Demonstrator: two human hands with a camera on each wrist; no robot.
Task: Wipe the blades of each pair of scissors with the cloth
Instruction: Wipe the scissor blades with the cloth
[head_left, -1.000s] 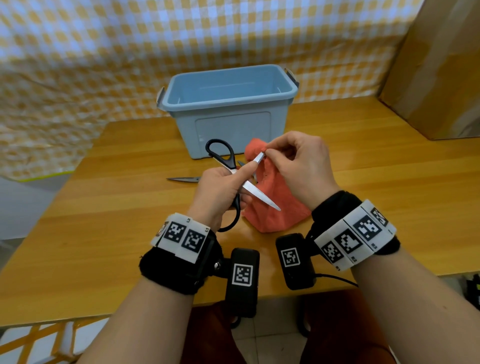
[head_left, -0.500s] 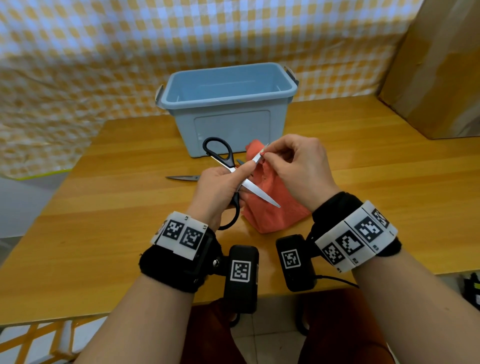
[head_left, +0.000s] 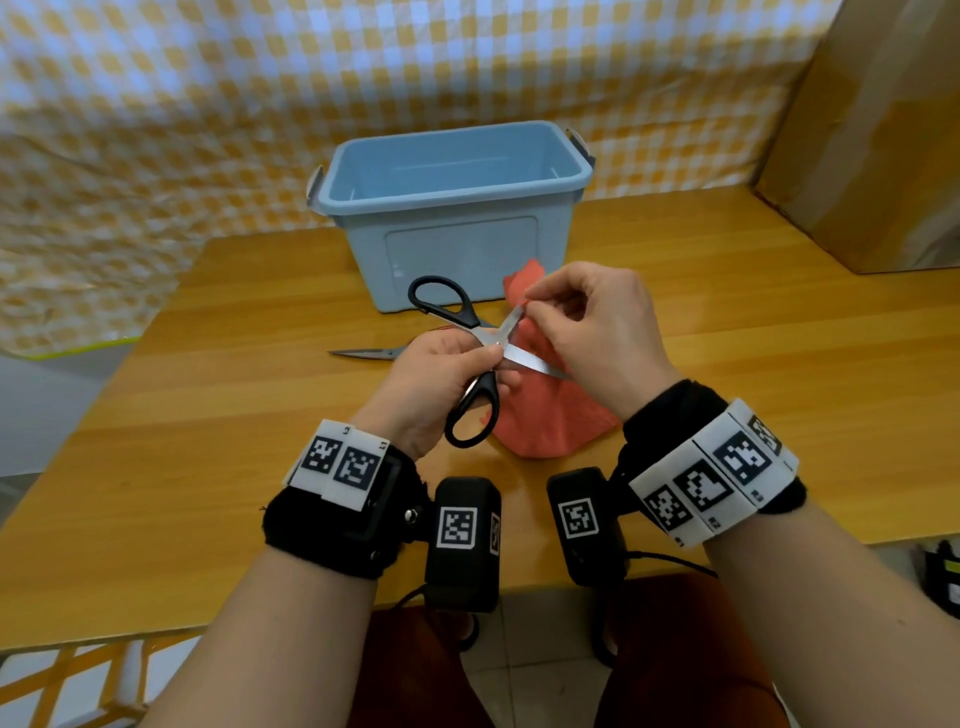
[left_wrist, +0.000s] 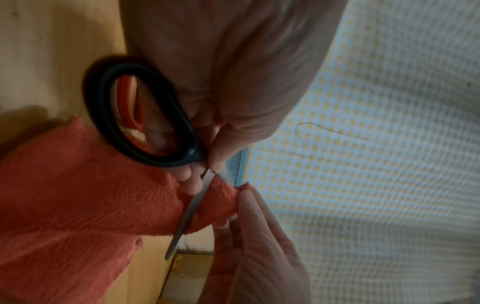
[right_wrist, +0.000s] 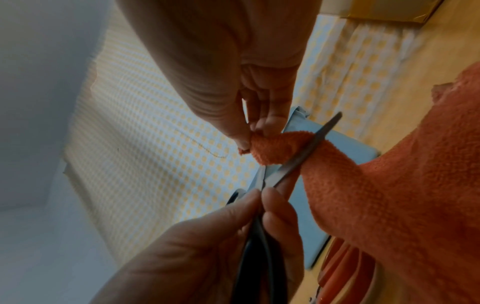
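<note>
**Fingers on blade and cloth**

Fingertips (head_left: 535, 312) of my right hand (head_left: 597, 332) pinch the cloth (head_left: 545, 421) around one blade of the open scissors (head_left: 475, 358). My left hand (head_left: 436, 379) grips them at the pivot, above the table (head_left: 208, 415). Second scissors (head_left: 363, 353) lie left; a bin (head_left: 452, 208) stands behind.

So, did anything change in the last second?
Little. The left hand tilted the black scissors slightly, so the lower blade lies flatter. Unchanged: the right hand pinches the orange cloth on the upper blade; second scissors and blue bin as before.
</note>
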